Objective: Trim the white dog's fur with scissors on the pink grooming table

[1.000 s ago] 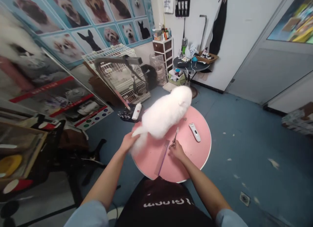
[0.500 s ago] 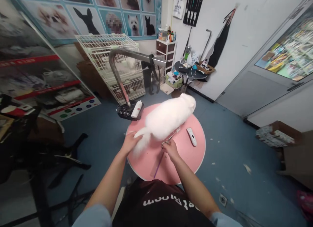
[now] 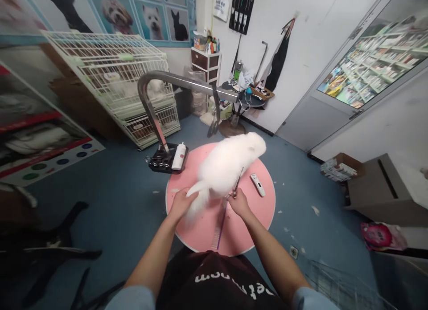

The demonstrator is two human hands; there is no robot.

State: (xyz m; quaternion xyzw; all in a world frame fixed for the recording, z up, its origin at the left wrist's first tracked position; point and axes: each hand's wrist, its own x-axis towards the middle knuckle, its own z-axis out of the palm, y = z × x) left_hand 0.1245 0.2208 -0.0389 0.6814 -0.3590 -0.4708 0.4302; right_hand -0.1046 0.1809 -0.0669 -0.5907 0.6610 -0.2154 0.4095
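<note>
A white fluffy dog (image 3: 224, 163) is on the round pink table (image 3: 197, 236), its head toward the far right and its rear toward me. My left hand (image 3: 181, 202) is closed around the base of its bushy tail (image 3: 198, 207). In my right hand (image 3: 239, 202) are metal scissors (image 3: 238, 183), their blades pointing up and away beside the dog's flank. A comb with a purple edge (image 3: 219, 232) slants from that hand toward the table's near edge; its upper end is hidden at the fingers. White clippers (image 3: 257, 185) lie right of the dog.
A metal grooming arm (image 3: 187, 81) rises at the table's left, with a black tray (image 3: 160, 161) holding a white bottle (image 3: 179, 156) and several scissors. Wire cages (image 3: 127, 78) stand behind. A small cluttered dark table (image 3: 256, 100) and a door (image 3: 301, 118) are further back.
The view has turned to the right. My right hand has swung the scissors from slanting right to more upright, and the comb has swung with it. My left hand stays at the tail.
</note>
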